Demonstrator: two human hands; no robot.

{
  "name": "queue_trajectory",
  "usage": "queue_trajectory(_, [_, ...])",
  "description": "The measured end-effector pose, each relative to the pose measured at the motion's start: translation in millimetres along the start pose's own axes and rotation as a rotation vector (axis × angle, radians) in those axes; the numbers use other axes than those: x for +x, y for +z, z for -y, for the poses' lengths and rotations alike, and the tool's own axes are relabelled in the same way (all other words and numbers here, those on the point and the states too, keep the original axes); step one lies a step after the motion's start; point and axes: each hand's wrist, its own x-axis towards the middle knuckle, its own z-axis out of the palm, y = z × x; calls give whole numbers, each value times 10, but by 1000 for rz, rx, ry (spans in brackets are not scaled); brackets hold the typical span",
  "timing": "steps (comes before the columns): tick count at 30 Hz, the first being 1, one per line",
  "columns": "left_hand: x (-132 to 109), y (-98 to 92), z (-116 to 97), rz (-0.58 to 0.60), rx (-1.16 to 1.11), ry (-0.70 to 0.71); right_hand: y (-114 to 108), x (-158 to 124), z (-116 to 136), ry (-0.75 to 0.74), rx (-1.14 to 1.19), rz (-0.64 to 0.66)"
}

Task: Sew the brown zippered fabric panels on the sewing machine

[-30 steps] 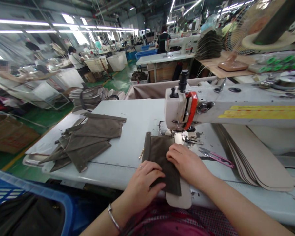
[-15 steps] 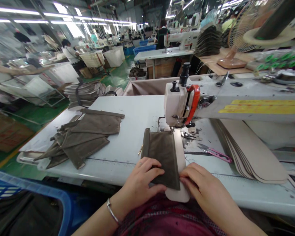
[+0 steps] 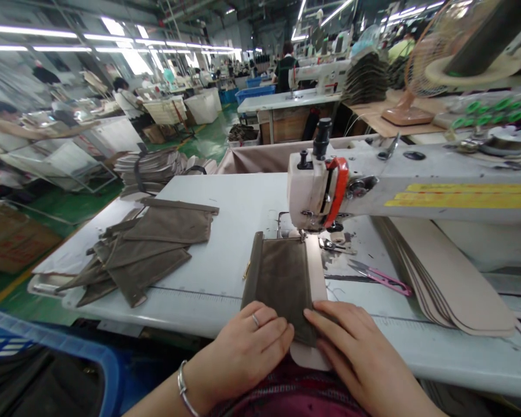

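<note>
A dark olive fabric pocket piece (image 3: 283,281) lies on a pale beige panel (image 3: 316,269), its upper right corner under the needle area of the sewing machine (image 3: 306,191). My left hand (image 3: 254,350) has its fingers curled together on the lower left of the fabric, closed on that edge. Stretched fingers of my right hand (image 3: 356,341) lie along the fabric's lower right edge and the panel. A folded strip with a small gold zipper pull (image 3: 246,269) runs down the left side of the fabric.
Pink-handled thread snips (image 3: 386,280) lie right of the needle. Several rounded beige panels (image 3: 455,278) are stacked under the machine arm. Olive fabric pieces (image 3: 156,243) pile up on the left. A blue basket (image 3: 113,370) stands at lower left. Other people work farther back.
My left fingers have drawn together and moved down to the fabric's lower edge. My right hand has gone from a pinch at the panel's edge to fingers laid over the fabric's edge.
</note>
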Motion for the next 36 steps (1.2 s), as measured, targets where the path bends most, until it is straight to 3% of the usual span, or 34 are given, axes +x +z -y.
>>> queue_trajectory(5, [279,-14,147,44,-132,-162,36,-53,-24,-23,-57,-13])
queue_trajectory(11, [700,178,513,56,18,-196,10,-3,-39,-105,-103,-57])
queue_trajectory(23, [866,263,720,30,88,-196,20,167,-166,-64,-157,-17])
queue_trajectory(26, [832,218,704,22,59,-166,25,217,-182,-40,-149,-37])
queue_trajectory(31, [542,108,447,41,-161,-59,-19,187,-195,-84,-61,-73])
queue_trajectory(36, [392,171,342,8,-176,9,-64,181,-194,-121,-44,-144])
